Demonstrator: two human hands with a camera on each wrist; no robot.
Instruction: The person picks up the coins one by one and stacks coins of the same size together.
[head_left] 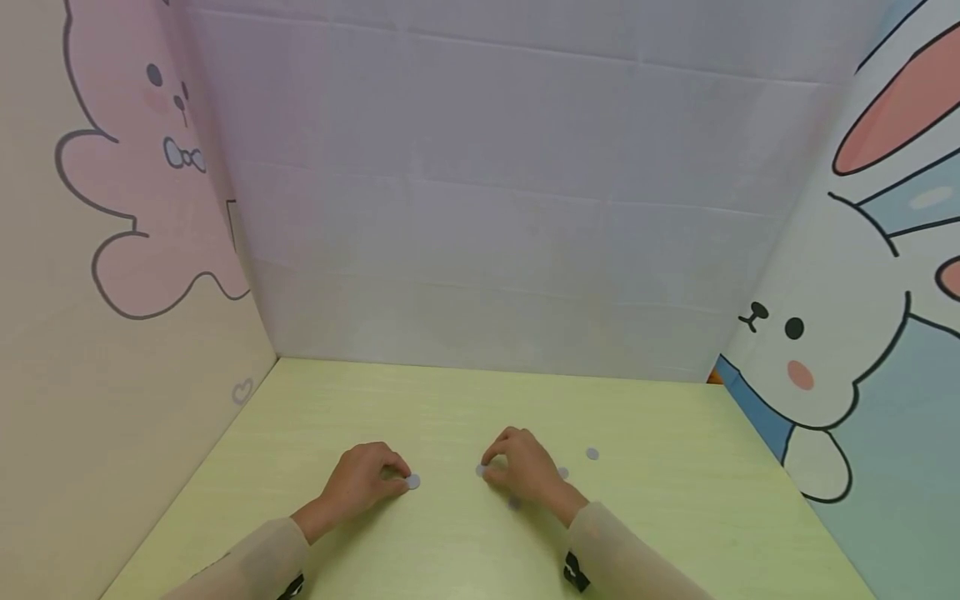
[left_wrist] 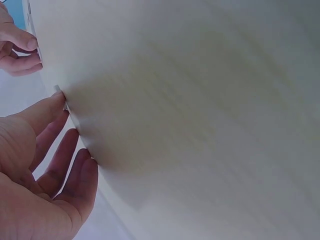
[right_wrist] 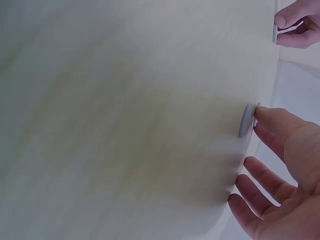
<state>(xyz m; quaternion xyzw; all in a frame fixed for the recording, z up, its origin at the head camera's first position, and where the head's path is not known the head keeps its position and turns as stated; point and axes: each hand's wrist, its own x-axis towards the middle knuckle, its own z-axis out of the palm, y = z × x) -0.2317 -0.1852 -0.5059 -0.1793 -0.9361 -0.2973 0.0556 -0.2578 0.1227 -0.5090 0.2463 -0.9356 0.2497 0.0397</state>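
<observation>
Several small round grey discs lie on the pale yellow table (head_left: 637, 533). The left hand (head_left: 360, 479) pinches one disc (head_left: 413, 482) between thumb and forefinger, low at the tabletop. To its right, the right hand (head_left: 525, 471) pinches another disc (head_left: 481, 471) at its edge. In the right wrist view a separate disc (right_wrist: 245, 120) lies just beside the right thumb, and the right hand (right_wrist: 285, 170) has its other fingertips on the table. The left hand (left_wrist: 50, 170) shows in the left wrist view, its thumb at a disc (left_wrist: 57, 90).
Right of and beside the right hand are a disc (head_left: 592, 454), a second one (head_left: 563, 473) partly behind the wrist, and a third (head_left: 514, 503) in its shadow. A white sheet (head_left: 487, 208) rises behind the table, with cartoon-printed panels at left (head_left: 172, 208) and right (head_left: 840, 333).
</observation>
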